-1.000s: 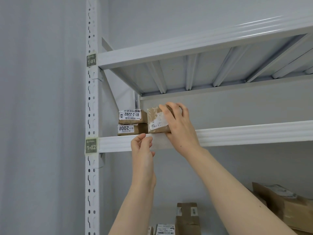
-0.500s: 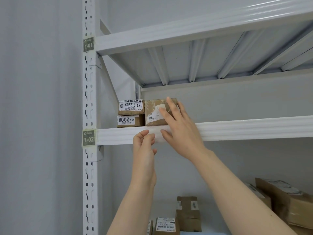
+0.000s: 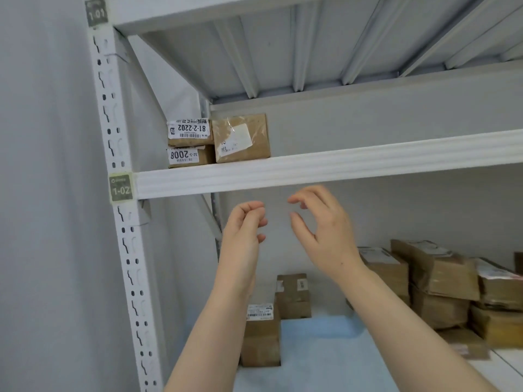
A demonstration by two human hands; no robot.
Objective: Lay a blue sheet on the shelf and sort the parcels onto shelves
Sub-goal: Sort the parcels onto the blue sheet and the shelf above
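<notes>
On the white shelf marked 1-02 (image 3: 325, 172) a brown parcel with a torn white label (image 3: 240, 138) stands at the left, beside two stacked small parcels, the upper labelled 81-2-2202 (image 3: 189, 132) and the lower labelled 2008 (image 3: 188, 157). Both my hands hang below that shelf's front edge and hold nothing. My left hand (image 3: 243, 236) has loosely curled fingers. My right hand (image 3: 322, 233) is relaxed with fingers bent. A blue sheet (image 3: 325, 352) covers the lower shelf, with two brown parcels (image 3: 261, 335) (image 3: 293, 295) standing on it.
A pile of several brown parcels (image 3: 441, 287) fills the lower shelf at the right. The perforated white upright (image 3: 124, 250) runs down the left, with a grey wall beyond it. The top shelf marked 1-01 (image 3: 96, 12) hangs overhead.
My right hand let go of the torn-label parcel, which now stands on the 1-02 shelf. Both hands have dropped below the shelf edge. The view has tilted down.
</notes>
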